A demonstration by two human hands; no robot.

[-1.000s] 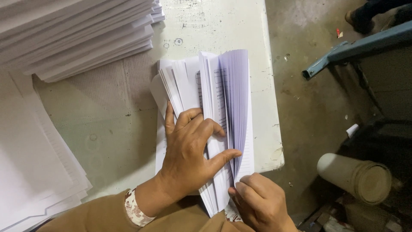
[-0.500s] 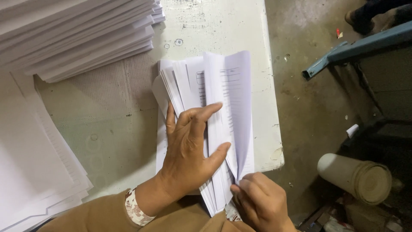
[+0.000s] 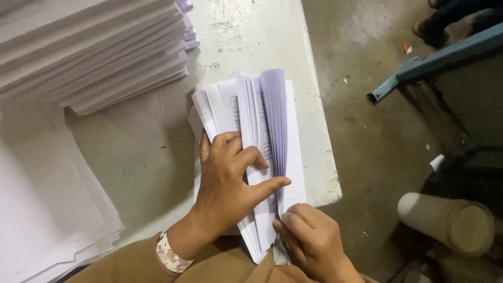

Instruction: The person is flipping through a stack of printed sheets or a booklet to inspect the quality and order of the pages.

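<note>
The sheaf (image 3: 251, 152) of printed white sheets lies on the table (image 3: 141, 157), near its right edge, with its long side running away from the person. The sheets are fanned: several groups stand raised on edge, and the tallest group, greyish in shade, rises along the middle of the sheaf. The rightmost sheet lies flat, with lines of print showing.

The left hand (image 3: 230, 178) rests on the near half of the sheaf, palm down. Its fingers are bent and pressed onto the left-hand groups of sheets; the thumb is stretched out to the right and touches the base of the raised group. The hand is partly spread, not closed around anything. A patterned band (image 3: 168, 254) sits at its wrist, above a tan sleeve (image 3: 126, 267).

The right hand (image 3: 312, 238) lies just right of and nearer than the left, at the near end of the sheaf. Its fingers are curled and pinch the near edges of the sheets.

Left of the left hand, large blank sheets (image 3: 47, 209) lie in a loose pile. Beyond it, a tall stack (image 3: 89, 52) of white paper fills the far left of the table. Right of the right hand, on the floor (image 3: 377, 136), lies a cardboard tube (image 3: 445, 220). Farther off stands a blue metal frame (image 3: 435, 57).
</note>
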